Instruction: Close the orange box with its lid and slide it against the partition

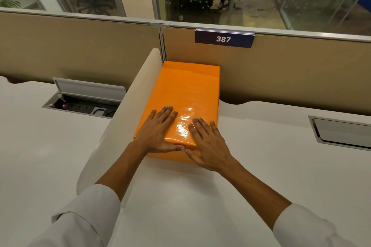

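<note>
The glossy orange box [186, 94] lies on the white desk with its lid on. Its far end sits by the tan back partition [281, 70], and its left side runs along the curved white side divider [130, 106]. My left hand [158, 132] rests flat on the near left part of the lid, thumb down over the front edge. On the near right corner my right hand [208, 146] lies flat too, thumb against the box's front face. Neither hand curls around anything.
A blue tag reading 387 [224, 38] hangs on the partition above the box. An open cable hatch with a power strip [80, 106] is set into the neighbouring desk at left. A shut hatch [341, 132] sits in the desk at right.
</note>
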